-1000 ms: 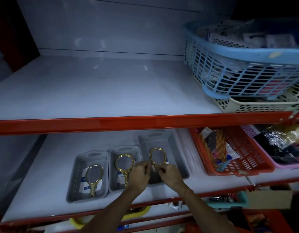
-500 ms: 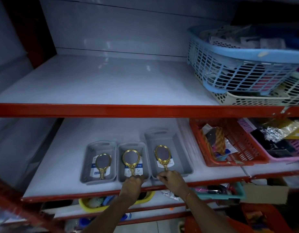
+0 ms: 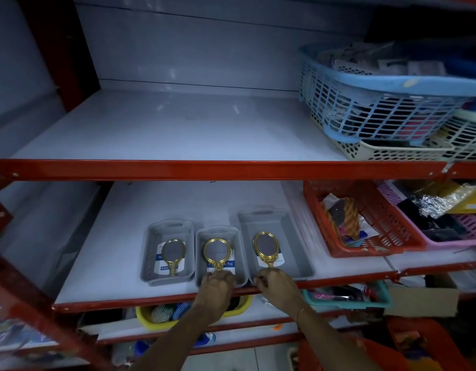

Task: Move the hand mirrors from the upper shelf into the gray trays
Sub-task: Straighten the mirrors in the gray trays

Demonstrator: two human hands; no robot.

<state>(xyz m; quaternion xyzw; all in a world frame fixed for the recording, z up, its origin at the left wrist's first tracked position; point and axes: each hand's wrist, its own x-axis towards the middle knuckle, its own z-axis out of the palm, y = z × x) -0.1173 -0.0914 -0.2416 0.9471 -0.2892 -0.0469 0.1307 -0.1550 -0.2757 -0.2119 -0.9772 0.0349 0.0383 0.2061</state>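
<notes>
Three gray trays stand side by side on the lower shelf, each holding one gold-framed hand mirror. The left tray [image 3: 151, 253] holds the left mirror [image 3: 173, 251]. The middle tray [image 3: 202, 236] holds the middle mirror [image 3: 216, 251], and the right tray [image 3: 293, 245] holds the right mirror [image 3: 266, 246]. My left hand [image 3: 216, 283] is curled over the middle tray's front rim and hides the end of that mirror's handle. My right hand [image 3: 274, 281] is curled on the right tray's front rim, just below its mirror's handle. The upper shelf [image 3: 164, 129] shows no mirrors.
A blue basket [image 3: 378, 103] sits on a cream basket [image 3: 392, 152] at the upper shelf's right. A red basket [image 3: 365, 223] and a pink basket [image 3: 451, 236] stand to the right of the trays. Yellow [image 3: 148, 318] and teal [image 3: 346, 298] bins sit on the shelf below.
A second ago both hands were at the right mirror's handle. They let go of it and drew back to the front rims of the middle and right trays.
</notes>
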